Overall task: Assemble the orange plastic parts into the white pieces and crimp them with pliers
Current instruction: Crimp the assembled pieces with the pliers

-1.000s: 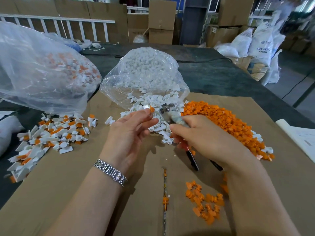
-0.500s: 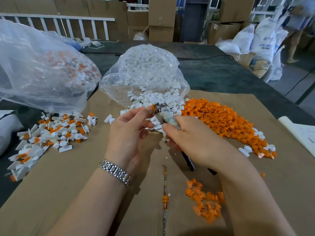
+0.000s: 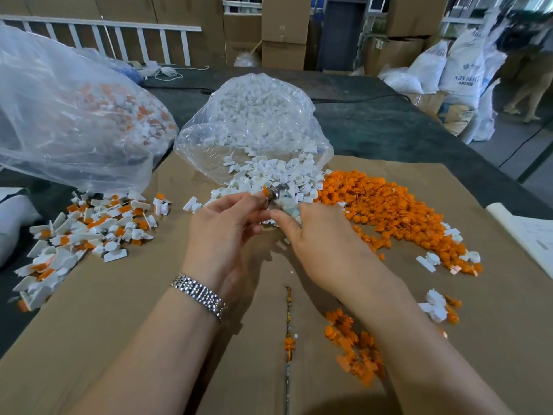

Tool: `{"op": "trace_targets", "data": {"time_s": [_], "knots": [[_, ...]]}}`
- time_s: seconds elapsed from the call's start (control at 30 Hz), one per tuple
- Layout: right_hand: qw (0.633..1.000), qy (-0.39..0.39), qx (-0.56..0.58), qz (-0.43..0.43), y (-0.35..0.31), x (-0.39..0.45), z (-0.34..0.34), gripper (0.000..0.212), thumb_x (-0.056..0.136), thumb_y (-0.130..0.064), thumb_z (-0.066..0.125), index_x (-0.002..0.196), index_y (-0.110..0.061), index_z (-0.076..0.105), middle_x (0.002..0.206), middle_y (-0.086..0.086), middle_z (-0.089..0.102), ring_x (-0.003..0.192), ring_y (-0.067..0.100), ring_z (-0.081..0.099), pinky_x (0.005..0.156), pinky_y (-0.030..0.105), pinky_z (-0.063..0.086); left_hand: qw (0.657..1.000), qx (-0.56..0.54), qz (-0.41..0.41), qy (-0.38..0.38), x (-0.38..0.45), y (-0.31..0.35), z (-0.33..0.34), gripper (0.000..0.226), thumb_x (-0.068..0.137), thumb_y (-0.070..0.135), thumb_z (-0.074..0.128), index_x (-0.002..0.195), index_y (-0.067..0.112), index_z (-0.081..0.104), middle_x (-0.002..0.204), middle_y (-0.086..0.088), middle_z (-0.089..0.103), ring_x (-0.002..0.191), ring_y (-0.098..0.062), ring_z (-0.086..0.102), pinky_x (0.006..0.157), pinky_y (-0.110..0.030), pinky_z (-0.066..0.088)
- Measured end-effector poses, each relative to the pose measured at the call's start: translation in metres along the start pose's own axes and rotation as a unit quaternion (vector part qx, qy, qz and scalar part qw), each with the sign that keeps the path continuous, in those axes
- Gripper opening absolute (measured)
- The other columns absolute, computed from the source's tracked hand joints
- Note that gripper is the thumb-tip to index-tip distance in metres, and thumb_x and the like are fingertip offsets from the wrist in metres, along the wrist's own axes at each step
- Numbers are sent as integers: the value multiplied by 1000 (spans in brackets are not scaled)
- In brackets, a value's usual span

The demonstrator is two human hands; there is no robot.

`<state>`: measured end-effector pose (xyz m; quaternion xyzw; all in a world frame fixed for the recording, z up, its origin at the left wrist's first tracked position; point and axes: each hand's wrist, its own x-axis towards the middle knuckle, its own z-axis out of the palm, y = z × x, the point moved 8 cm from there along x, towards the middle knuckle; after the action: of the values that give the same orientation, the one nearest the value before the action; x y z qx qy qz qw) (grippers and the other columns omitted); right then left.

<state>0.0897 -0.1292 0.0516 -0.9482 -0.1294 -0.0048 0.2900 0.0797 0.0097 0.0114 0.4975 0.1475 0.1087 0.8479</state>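
Worktop cover (image 3: 119,310): matt brown cardboard is being seen, creased along a seam.
Orange parts (image 3: 386,205): smooth plastic.
White pieces (image 3: 269,172): smooth plastic, slightly glossy.
Bags (image 3: 74,115): thin clear plastic film, glossy and wrinkled.
Pliers (image 3: 279,193): metal head is being shown shiny.
Watch band (image 3: 200,295): polished metal links.

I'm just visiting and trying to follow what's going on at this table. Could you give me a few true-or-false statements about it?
1. The right hand holds pliers. True.
2. The loose orange pieces lie left of the hands. False: that heap lies to the right.
3. The left hand pinches a small part at the pliers' tip. True.
4. The bag of white pieces is tied shut. False: it gapes open and pieces spill onto the cardboard.
5. A watch sits on the left wrist. True.
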Motion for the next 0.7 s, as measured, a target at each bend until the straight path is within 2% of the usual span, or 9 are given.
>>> {"op": "trace_targets", "data": {"time_s": [0.13,0.23,0.3,0.37,0.43,0.53,0.63,0.7], "knots": [[1000,-1,-5,-11,-3,2,5,46,100,-59,40,75,-20,40,76,1,50,69,18,48,52,28,33,1000,24,14,3,1,5,-3,8,86,4,76,89,5,68,78,-7,73,59,-11,67,49,-16,43],[996,-40,82,-5,3,2,6,40,100,-57,46,84,-21,51,78,2,63,71,19,62,65,38,52,999,33,16,-2,3,6,-4,5,88,7,75,89,7,70,76,-3,73,60,-10,68,48,-16,44],[992,-49,113,8,13,2,0,33,98,-57,51,92,-25,55,81,-4,65,71,14,64,64,34,52,999,32,16,-5,5,8,-5,4,90,9,74,90,8,70,76,-1,74,63,-11,70,48,-15,46],[996,-24,77,30,30,4,-12,30,95,-60,53,101,-31,54,86,-10,61,73,7,60,57,27,42,999,41,17,-7,7,10,-6,4,91,10,73,91,7,70,77,-3,75,64,-13,71,47,-15,46],[998,20,0,59,50,7,-26,31,93,-60,57,100,-30,53,90,-8,58,74,9,55,57,28,36,998,64,21,-12,7,9,-7,5,91,11,73,88,8,72,78,-6,75,65,-14,72,47,-16,46],[983,69,-111,126,78,11,-40,37,92,-51,62,104,-17,56,100,4,56,88,24,54,70,37,41,995,95,29,-15,6,8,-5,9,89,12,75,79,11,76,78,-10,75,65,-17,72,49,-18,49],[970,75,-153,172,92,15,-39,40,93,-47,63,108,-10,55,109,12,55,102,33,55,84,46,45,993,109,33,-22,6,9,-3,18,88,11,76,70,15,79,80,-9,76,65,-17,71,51,-18,50],[967,74,-164,182,95,17,-36,46,93,-48,64,115,-9,56,114,13,55,108,34,54,90,48,45,992,119,37,-21,5,12,-4,15,87,10,77,73,15,78,80,-9,76,65,-17,71,51,-18,51]]}}
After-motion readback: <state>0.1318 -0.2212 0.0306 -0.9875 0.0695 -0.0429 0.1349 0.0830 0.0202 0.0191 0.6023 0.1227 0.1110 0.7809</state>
